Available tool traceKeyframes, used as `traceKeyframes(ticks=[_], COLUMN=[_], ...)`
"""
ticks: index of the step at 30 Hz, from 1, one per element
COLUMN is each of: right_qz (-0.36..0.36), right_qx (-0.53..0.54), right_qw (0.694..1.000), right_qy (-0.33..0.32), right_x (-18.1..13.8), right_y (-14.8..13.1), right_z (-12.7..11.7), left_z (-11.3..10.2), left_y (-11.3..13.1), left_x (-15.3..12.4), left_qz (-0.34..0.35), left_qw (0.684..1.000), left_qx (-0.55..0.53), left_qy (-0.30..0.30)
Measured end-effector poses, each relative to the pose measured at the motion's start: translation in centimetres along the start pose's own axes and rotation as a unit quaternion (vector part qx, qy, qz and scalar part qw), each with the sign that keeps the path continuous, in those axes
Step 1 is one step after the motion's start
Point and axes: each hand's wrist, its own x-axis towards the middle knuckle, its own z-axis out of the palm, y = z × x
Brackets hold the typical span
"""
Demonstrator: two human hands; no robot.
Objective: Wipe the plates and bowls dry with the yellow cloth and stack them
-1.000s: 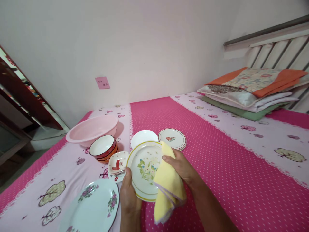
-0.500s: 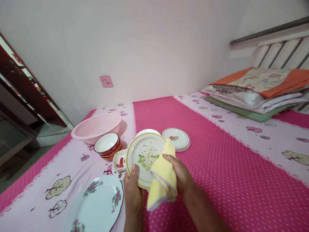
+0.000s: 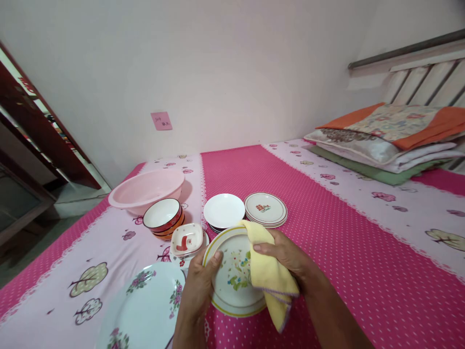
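Observation:
My left hand grips the left rim of a yellow-rimmed plate with a flower pattern, held low over the pink dotted bed cover. My right hand presses a folded yellow cloth against the plate's right side, fingers closed on the cloth. The cloth covers the plate's right edge and hangs below it.
A large floral plate lies at the lower left. Behind the held plate are a small square dish, stacked red bowls, a pink basin, a white plate and stacked rimmed plates. Folded bedding sits at the far right.
The plate has come down and tilted flatter, nearer to me. My right hand with the cloth has slid across to the plate's right side. The white plate behind shows again.

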Motion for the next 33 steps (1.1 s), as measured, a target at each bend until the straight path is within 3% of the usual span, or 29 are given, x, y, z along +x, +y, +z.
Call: traceKeyframes(ticks=[4,8,15,18,20,23,26,29,33], right_qz=[-0.017,-0.026,0.063,0.058,0.053,0.036,0.006,-0.003,0.01], right_qx=[0.077,0.143,0.23,0.228,0.229,0.217,0.143,0.049,-0.059], right_qw=[0.997,0.989,0.965,0.962,0.961,0.964,0.979,0.992,0.998], right_qy=[0.009,0.035,0.109,0.14,0.148,0.151,0.148,0.118,0.019], right_x=[0.1,1.0,2.8,3.1,3.1,2.7,1.6,0.1,-0.8], right_y=[0.1,1.2,4.8,5.3,4.9,3.6,1.5,-0.5,-1.6], right_z=[1.5,3.4,6.4,6.7,6.2,4.6,2.6,0.8,-0.2], left_z=[-0.6,0.2,1.7,1.9,2.0,2.0,1.1,-0.1,-0.4], left_y=[-0.3,-0.2,-0.9,-1.2,-1.2,-0.9,-0.1,1.0,2.1], left_x=[0.8,1.2,0.9,1.0,1.2,1.5,1.4,0.9,-0.3], left_qz=[0.03,0.093,0.129,0.109,0.09,0.069,0.092,0.104,0.026], left_qw=[0.994,0.971,0.941,0.944,0.95,0.96,0.971,0.988,0.999], left_qx=[-0.073,-0.139,-0.209,-0.219,-0.238,-0.238,-0.174,-0.078,0.039], left_qy=[0.071,0.168,0.231,0.22,0.181,0.129,0.133,0.083,0.001])
